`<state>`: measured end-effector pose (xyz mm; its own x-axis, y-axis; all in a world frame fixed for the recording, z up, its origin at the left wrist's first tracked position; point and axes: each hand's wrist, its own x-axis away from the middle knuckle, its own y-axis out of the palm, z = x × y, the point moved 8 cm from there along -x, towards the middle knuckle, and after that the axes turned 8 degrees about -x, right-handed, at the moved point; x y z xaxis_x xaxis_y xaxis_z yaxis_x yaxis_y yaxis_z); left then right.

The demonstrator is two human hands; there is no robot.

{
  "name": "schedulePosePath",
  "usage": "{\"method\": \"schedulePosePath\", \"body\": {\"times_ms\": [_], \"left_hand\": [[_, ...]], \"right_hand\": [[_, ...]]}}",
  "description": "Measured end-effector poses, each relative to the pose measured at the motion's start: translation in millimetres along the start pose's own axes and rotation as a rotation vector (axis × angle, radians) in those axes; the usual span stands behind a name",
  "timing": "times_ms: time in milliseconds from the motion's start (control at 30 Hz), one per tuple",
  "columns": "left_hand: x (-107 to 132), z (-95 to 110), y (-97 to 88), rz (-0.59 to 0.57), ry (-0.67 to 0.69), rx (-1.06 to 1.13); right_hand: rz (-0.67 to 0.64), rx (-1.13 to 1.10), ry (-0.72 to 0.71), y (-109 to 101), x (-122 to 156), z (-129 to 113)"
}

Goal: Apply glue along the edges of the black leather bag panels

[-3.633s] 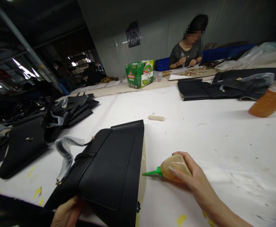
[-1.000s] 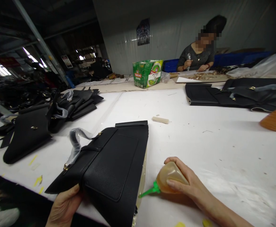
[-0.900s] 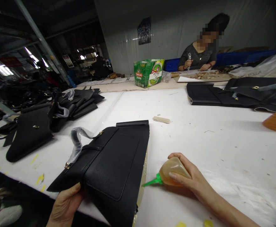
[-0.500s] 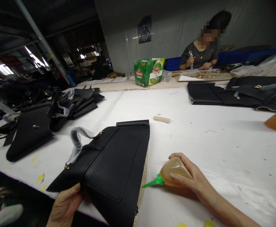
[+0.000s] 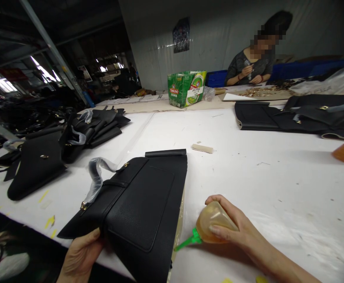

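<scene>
A black leather bag piece (image 5: pixel 142 204) lies on the white table in front of me, its handle (image 5: pixel 96 177) wrapped in clear plastic. My left hand (image 5: pixel 85 251) grips its near left edge, thumb on top and fingers underneath. In my right hand (image 5: pixel 229 224) is a squeeze bottle (image 5: pixel 211 222) of amber liquid, tilted so its green nozzle (image 5: pixel 189 239) points down and left. The nozzle tip is at the pale strip (image 5: pixel 177 232) along the bag's right edge; whether it touches I cannot tell.
More black bag pieces are piled at left (image 5: pixel 39 161) and lie at back right (image 5: pixel 278 116). A green beer carton (image 5: pixel 186 89) stands at the back edge. Across the table sits a person (image 5: pixel 248 70) holding a small tool. A small beige strip (image 5: pixel 202 148) lies mid-table.
My right hand has moved the bottle slightly toward me and left, its nozzle sliding down along the bag's edge. The bag and my left hand stay put. The person opposite has lowered the tool.
</scene>
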<state>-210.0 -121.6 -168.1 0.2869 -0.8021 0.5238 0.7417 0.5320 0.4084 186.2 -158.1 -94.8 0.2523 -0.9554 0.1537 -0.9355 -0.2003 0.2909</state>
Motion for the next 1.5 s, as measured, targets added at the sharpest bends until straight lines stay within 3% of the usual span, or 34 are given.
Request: {"method": "schedulePosePath", "body": {"times_ms": [100, 267, 367, 567, 700, 767, 933, 1100, 1333, 1400, 1500], "left_hand": [[-2, 0, -2.6, 0.016, -0.001, -0.033], [0, 1, -1.4, 0.05, 0.005, -0.128], [5, 1, 0.2, 0.083, 0.006, -0.132], [14, 0, 2.3, 0.112, -0.018, -0.103], [17, 2, 7.0, 0.13, -0.001, -0.113], [17, 5, 9.2, 0.122, 0.03, -0.122], [7, 2, 5.3, 0.028, -0.025, -0.092], [-9, 0, -3.9, -0.058, -0.029, -0.044], [-3, 0, 2.7, 0.009, -0.011, 0.018], [3, 8, 11.0, 0.031, 0.011, 0.056], [12, 26, 32.4, 0.0, 0.036, 0.066]], "right_hand": [[0.046, 0.071, -0.044, -9, -5, -1], [0.338, 0.254, -0.179, -51, -16, -12], [0.443, 0.298, -0.251, -63, -17, -22], [0.123, 0.129, -0.14, -43, -31, -14], [0.31, 0.206, -0.211, -65, -39, -23], [0.343, 0.23, -0.232, -67, -39, -26], [0.101, 0.146, -0.1, -41, -32, -18], [0.263, 0.244, -0.151, -53, -28, -26], [0.079, -0.106, -0.04, -23, -25, -11], [0.124, -0.192, -0.039, -29, -22, -8], [0.248, -0.313, -0.031, -62, -13, 6]]}}
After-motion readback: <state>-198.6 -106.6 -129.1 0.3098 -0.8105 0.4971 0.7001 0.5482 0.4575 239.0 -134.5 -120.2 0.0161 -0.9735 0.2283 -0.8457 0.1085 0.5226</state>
